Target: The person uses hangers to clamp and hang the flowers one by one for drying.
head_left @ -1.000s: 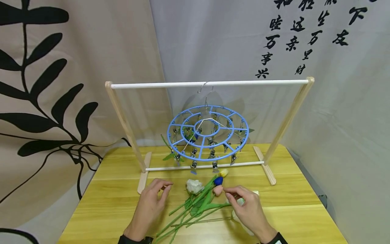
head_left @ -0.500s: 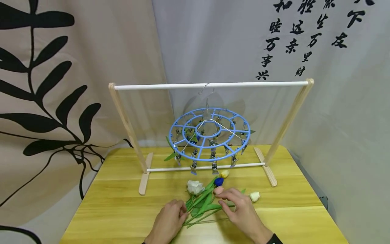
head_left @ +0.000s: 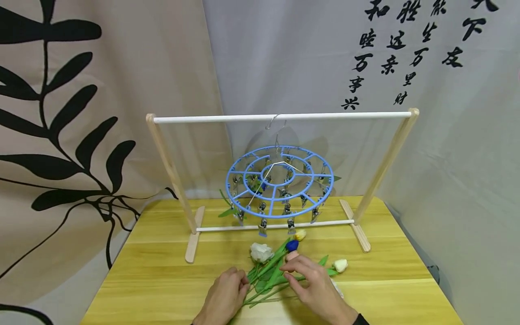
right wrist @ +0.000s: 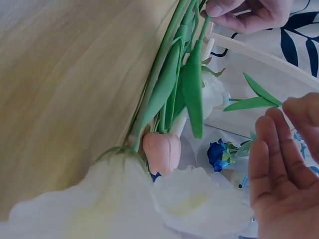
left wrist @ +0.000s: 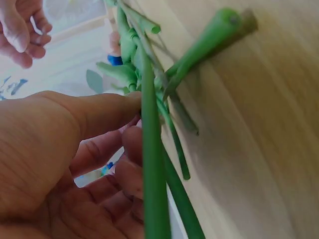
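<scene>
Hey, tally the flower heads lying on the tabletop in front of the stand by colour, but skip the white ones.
Yellow, bud-shaped flower head: 1
Dark blue, rounded flower head: 1
Pale pink, tulip-shaped flower head: 1
Total: 3

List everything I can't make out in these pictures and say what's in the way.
Head view: part of the pink tulip, hidden by the right hand.
Head view: the full shape of the hanging flower, screened by the rings of the blue hanger.
Left wrist view: the near end of the foremost green stem, cut off by the bottom edge.
Right wrist view: the nearest white flower, cut off below.
</scene>
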